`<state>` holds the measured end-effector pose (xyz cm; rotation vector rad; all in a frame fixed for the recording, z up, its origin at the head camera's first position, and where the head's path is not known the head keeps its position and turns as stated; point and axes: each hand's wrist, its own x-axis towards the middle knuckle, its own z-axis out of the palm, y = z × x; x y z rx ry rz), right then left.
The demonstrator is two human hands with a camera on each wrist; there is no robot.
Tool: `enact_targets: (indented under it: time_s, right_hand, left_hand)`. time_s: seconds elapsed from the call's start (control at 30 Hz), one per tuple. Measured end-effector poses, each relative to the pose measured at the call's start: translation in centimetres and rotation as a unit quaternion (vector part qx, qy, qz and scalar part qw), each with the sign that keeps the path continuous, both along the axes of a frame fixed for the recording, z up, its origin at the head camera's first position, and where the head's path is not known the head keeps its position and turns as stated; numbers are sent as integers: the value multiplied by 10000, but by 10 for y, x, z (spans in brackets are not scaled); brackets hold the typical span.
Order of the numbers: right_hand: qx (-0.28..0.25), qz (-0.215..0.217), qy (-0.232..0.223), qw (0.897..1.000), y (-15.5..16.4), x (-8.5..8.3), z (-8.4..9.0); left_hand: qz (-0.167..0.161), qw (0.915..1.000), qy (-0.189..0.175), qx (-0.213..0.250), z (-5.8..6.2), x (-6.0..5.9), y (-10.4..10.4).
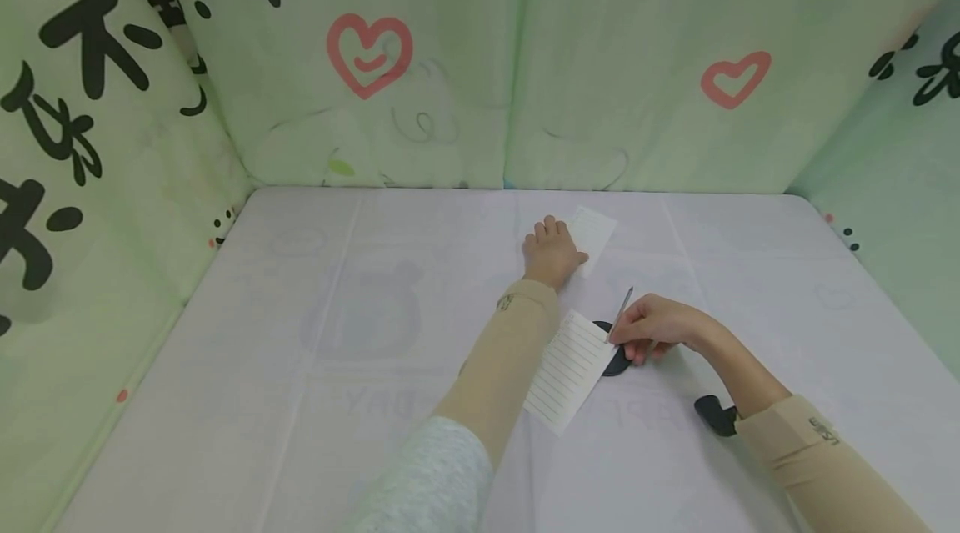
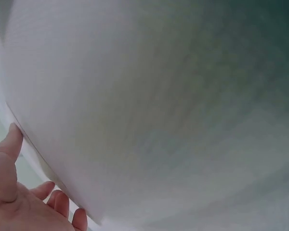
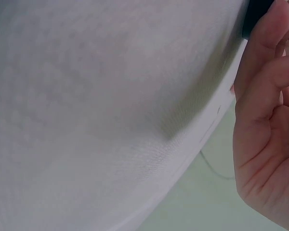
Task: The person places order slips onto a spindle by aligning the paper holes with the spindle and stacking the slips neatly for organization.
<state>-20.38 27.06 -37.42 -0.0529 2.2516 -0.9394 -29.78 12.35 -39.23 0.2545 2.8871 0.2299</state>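
Observation:
A lined sheet of paper [image 1: 572,370] lies slanted on the white table, its upper right corner over a black round flat object [image 1: 617,363]. The right hand [image 1: 656,329] pinches a slim silvery pen [image 1: 626,302] above that corner, with its fingers by the black object. Farther back, the left hand [image 1: 553,253] rests on the table beside a second white paper [image 1: 594,234], its thumb at that paper's edge. In the left wrist view the left hand [image 2: 36,192] has its fingers spread and touching the surface. The right wrist view shows the right hand [image 3: 269,120] with curled fingers; the pen is hidden there.
The white cloth-covered table [image 1: 360,333] reaches back to a pale green curtain [image 1: 465,124] with hearts and dark drawings. Similar curtains hang on both sides. A black device [image 1: 716,414] sits at the right wrist, by the beige sleeve.

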Motion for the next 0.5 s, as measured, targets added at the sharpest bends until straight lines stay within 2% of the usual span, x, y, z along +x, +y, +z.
enact_targets:
  time_s: [0.13,0.5]
  right_hand:
    - [24,-10,9,10000,0,0,-1]
    - [25,1,29,10000,-1,0,-1]
  left_hand:
    - [80,9999,29,114,0,-1,3]
    - [624,9953,-408,612,0,-11,19]
